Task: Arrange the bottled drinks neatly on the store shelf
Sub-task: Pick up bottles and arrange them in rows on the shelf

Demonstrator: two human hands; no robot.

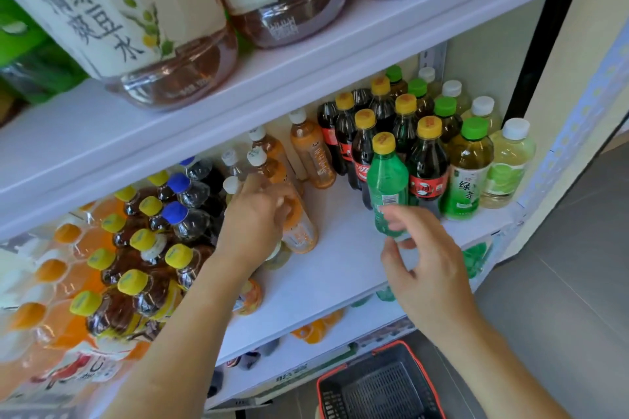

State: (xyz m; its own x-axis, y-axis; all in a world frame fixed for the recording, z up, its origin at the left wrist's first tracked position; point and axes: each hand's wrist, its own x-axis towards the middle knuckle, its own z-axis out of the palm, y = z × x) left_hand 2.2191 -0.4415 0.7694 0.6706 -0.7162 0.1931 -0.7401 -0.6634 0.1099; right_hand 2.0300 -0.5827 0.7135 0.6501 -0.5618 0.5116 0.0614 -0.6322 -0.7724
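On the white middle shelf (340, 258), my left hand (258, 218) grips the top of an orange tea bottle (301, 231) that stands tilted among other white-capped orange bottles (311, 153). My right hand (422, 258) pinches the base of a green bottle with a yellow cap (388, 184) between fingers and thumb. This green bottle leans slightly, just in front of the rows of yellow-capped cola bottles (427, 160). The lower part of the orange bottle's neighbours is hidden behind my left hand.
Right of the cola stand green-capped tea bottles (468, 167) and white-capped lime drinks (509, 167). Left rows hold yellow-capped dark bottles (136, 286) and blue-capped ones (185, 218). Large bottles (143, 27) fill the upper shelf. A red-rimmed basket (381, 384) sits on the floor below.
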